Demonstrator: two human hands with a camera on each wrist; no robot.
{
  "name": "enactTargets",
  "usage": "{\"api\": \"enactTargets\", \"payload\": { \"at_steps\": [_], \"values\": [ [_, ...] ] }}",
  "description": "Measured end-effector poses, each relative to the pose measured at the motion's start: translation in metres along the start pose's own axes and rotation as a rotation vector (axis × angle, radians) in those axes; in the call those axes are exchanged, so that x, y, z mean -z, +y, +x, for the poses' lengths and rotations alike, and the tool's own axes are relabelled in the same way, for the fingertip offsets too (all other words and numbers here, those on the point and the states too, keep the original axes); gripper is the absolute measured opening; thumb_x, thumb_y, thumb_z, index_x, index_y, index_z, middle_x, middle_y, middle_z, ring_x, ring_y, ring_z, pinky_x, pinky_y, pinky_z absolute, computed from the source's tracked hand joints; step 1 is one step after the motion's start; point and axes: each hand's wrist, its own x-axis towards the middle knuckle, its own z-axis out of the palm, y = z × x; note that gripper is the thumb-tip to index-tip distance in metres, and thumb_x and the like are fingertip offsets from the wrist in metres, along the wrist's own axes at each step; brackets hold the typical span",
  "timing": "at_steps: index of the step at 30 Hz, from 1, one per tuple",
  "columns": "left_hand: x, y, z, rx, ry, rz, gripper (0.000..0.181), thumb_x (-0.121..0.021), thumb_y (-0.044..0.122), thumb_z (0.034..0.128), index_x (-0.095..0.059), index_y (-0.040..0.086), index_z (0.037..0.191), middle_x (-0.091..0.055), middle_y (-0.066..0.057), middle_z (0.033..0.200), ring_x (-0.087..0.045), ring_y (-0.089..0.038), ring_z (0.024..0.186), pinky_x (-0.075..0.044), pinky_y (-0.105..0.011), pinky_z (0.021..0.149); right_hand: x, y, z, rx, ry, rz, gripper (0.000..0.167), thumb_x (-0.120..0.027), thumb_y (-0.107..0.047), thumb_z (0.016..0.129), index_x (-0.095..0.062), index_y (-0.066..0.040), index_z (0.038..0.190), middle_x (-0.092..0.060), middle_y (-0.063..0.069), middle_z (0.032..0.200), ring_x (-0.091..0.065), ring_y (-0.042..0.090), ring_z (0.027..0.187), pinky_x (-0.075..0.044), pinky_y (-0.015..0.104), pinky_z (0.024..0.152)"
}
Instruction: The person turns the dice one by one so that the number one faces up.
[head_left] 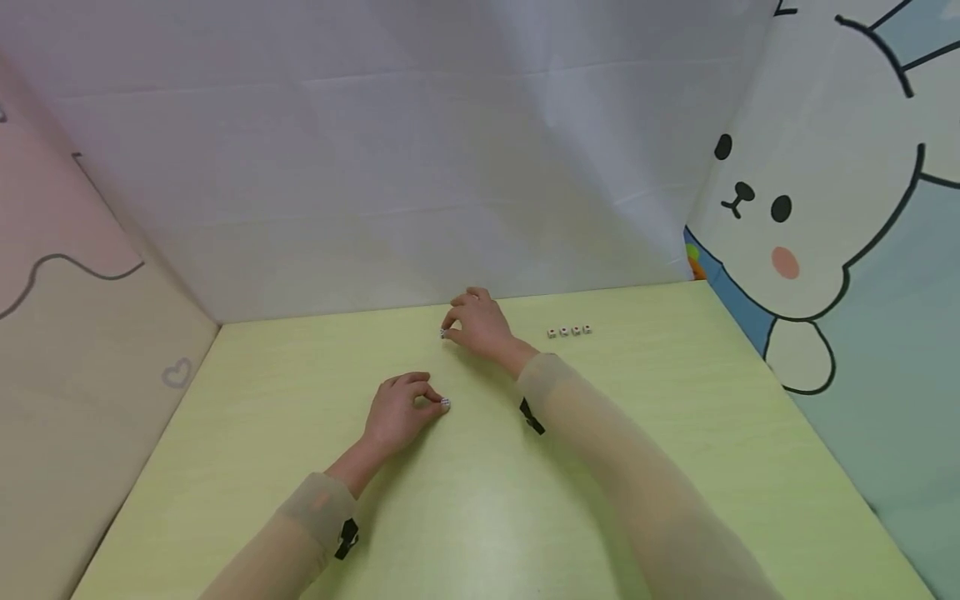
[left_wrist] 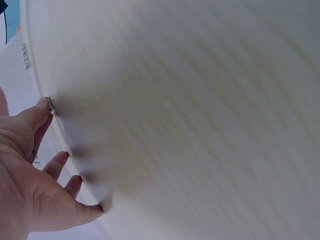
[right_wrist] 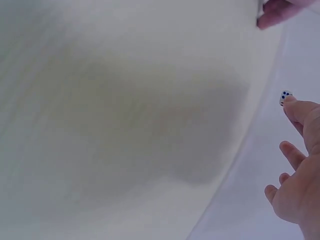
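Between thumb and index finger, the left hand (head_left: 401, 412) pinches a small white die (head_left: 446, 403) near the middle of the table; in the left wrist view this hand (left_wrist: 40, 185) has its other fingertips at the tabletop. Farther back, the right hand (head_left: 482, 327) pinches another white die (head_left: 442, 333) at its fingertips. Blue pips show on that die (right_wrist: 285, 97) in the right wrist view, where the right hand (right_wrist: 300, 170) is seen at the right edge. Several white dice (head_left: 576, 331) stand in a row to the right of the right hand.
The pale yellow-green table (head_left: 750, 467) meets a white cloth backdrop (head_left: 375, 167) behind it. A cartoon-printed sheet (head_left: 840, 208) hangs at the right, and a pink and cream sheet (head_left: 90, 333) at the left. Dark clips hang from both sleeves.
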Motion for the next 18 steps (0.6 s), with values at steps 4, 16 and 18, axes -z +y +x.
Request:
{"api": "enactTargets", "payload": {
  "at_steps": [4,16,18],
  "values": [
    [0.001,-0.002,0.000,0.010,-0.001,0.004,0.014,-0.079,0.032,0.0918,-0.079,0.018,0.089,-0.061,-0.013,0.140,-0.047,-0.045,0.134,-0.033,-0.058,0.115,0.018,0.008,-0.006,0.014,0.019,0.016,0.019,-0.068,-0.039,0.100,-0.079,-0.027,0.109,-0.052,0.005,0.151,-0.024,0.033,0.151,-0.029,0.055,0.119],
    [-0.001,0.000,-0.002,0.012,-0.002,-0.002,0.015,-0.079,0.033,0.0919,-0.078,0.018,0.090,-0.060,-0.014,0.141,-0.046,-0.048,0.134,-0.033,-0.060,0.113,0.065,0.026,-0.049,0.059,0.088,0.035,0.014,-0.072,-0.034,0.098,-0.080,-0.023,0.103,-0.053,0.005,0.150,-0.020,0.031,0.153,-0.025,0.057,0.120],
    [-0.001,0.000,-0.001,0.005,0.003,0.007,0.015,-0.079,0.033,0.0920,-0.078,0.018,0.090,-0.061,-0.014,0.141,-0.046,-0.047,0.134,-0.034,-0.059,0.113,0.071,0.031,-0.058,0.084,0.102,0.026,0.014,-0.073,-0.033,0.097,-0.080,-0.022,0.102,-0.054,0.005,0.149,-0.022,0.031,0.152,-0.024,0.055,0.121]
  ]
}}
